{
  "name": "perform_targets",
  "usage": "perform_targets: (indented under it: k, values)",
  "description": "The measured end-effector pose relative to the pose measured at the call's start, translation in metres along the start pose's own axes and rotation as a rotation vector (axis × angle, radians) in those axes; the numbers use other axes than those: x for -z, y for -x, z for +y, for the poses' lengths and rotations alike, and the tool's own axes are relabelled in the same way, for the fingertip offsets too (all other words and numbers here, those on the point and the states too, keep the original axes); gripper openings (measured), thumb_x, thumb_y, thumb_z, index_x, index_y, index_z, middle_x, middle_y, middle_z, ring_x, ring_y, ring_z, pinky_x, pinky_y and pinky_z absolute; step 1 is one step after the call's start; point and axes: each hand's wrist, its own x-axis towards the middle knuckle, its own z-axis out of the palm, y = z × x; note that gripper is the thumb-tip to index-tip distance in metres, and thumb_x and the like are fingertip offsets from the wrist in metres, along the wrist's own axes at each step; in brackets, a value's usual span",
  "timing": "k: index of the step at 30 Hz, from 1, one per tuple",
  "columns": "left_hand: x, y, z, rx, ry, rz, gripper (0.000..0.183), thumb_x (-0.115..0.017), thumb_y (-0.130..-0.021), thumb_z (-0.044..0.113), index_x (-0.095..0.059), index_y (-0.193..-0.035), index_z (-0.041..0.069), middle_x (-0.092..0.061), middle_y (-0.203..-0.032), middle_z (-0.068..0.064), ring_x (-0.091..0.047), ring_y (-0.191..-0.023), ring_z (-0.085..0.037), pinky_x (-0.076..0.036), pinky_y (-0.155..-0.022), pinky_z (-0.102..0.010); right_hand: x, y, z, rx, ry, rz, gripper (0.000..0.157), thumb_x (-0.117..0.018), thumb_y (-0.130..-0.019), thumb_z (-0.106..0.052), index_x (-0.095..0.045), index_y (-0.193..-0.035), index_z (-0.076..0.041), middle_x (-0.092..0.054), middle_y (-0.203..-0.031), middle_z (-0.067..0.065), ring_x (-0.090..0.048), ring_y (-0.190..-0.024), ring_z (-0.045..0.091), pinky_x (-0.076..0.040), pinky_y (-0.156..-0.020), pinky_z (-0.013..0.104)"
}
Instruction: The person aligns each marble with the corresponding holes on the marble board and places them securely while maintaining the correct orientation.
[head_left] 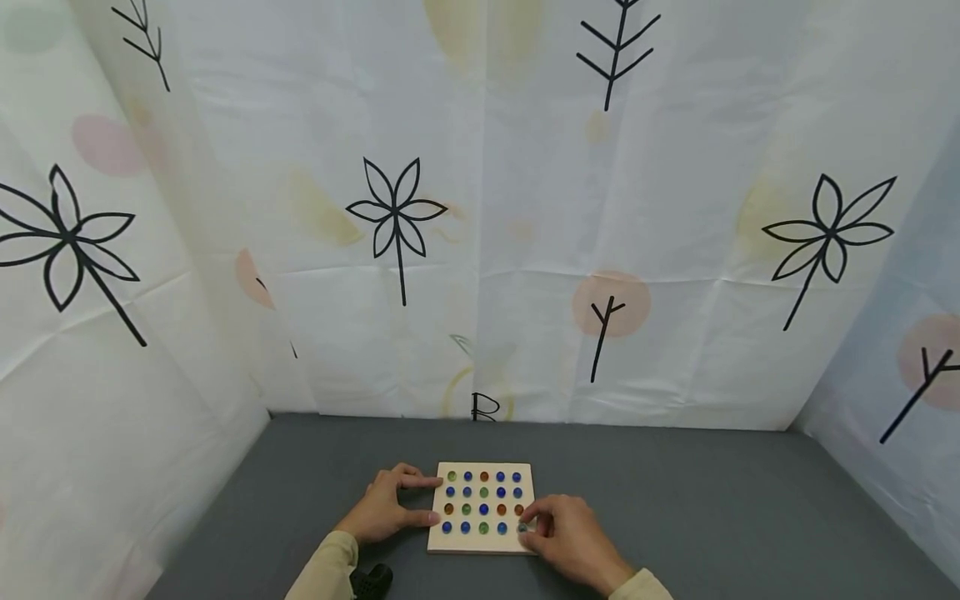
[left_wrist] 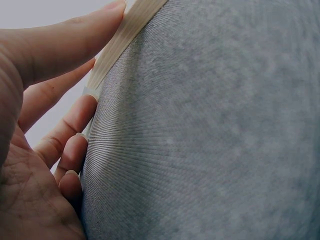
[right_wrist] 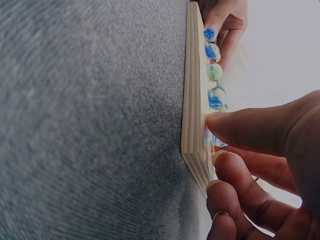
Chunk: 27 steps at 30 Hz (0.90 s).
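A pale wooden board (head_left: 480,546) lies flat on the grey table, with glass marbles in rows on its top: blue, green and orange-brown ones. My left hand (head_left: 386,504) is at the board's left side, thumb and index finger spread apart and touching that edge. At the lower right corner my right hand (head_left: 573,537) pinches a clear marble (head_left: 522,527) between thumb and index finger. From the right wrist view, this marble (right_wrist: 220,142) is mostly covered by the fingers. Blue and green marbles (right_wrist: 214,72) line the board's near edge there.
The grey table (head_left: 675,492) stretches to both sides of the board. White cloth walls (head_left: 525,333) with printed leaves and plants stand behind and at the sides. A dark object (head_left: 371,581) sits beside the left sleeve.
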Motion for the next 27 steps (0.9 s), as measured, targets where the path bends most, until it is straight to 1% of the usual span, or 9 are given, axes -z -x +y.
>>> perform_targets:
  k: [8, 20, 27]
  values:
    - [-0.0006, 0.0004, 0.0011, 0.003, -0.007, 0.005, 0.052, -0.088, -0.079, 0.035, -0.074, -0.127, 0.021, -0.056, -0.123, -0.003, -0.044, -0.124, -0.040, -0.028, -0.099, -0.073, 0.0002, 0.0004, -0.0007, 0.033, 0.009, 0.015, 0.010, -0.083, -0.081, -0.013, -0.077, -0.089, -0.013, -0.054, -0.065, -0.012, -0.047, -0.056, 0.003, -0.038, -0.051, 0.024]
    - [-0.0014, -0.0001, 0.0018, -0.002, 0.002, 0.000, 0.052, -0.088, -0.080, 0.035, -0.074, -0.128, 0.020, -0.056, -0.123, -0.004, -0.045, -0.124, -0.039, -0.027, -0.100, -0.073, 0.0001, 0.0002, 0.0009, 0.029, 0.002, 0.013, 0.010, -0.083, -0.081, -0.013, -0.077, -0.089, -0.012, -0.054, -0.064, -0.011, -0.047, -0.056, 0.003, -0.039, -0.051, 0.024]
    - [-0.0021, -0.0002, 0.0009, 0.014, 0.001, 0.005, 0.053, -0.089, -0.079, 0.035, -0.074, -0.127, 0.021, -0.056, -0.123, -0.004, -0.044, -0.125, -0.040, -0.027, -0.100, -0.073, 0.0002, 0.0010, 0.0009, 0.014, -0.011, 0.002, 0.011, -0.083, -0.082, -0.013, -0.077, -0.091, -0.012, -0.054, -0.064, -0.011, -0.047, -0.055, 0.004, -0.038, -0.050, 0.024]
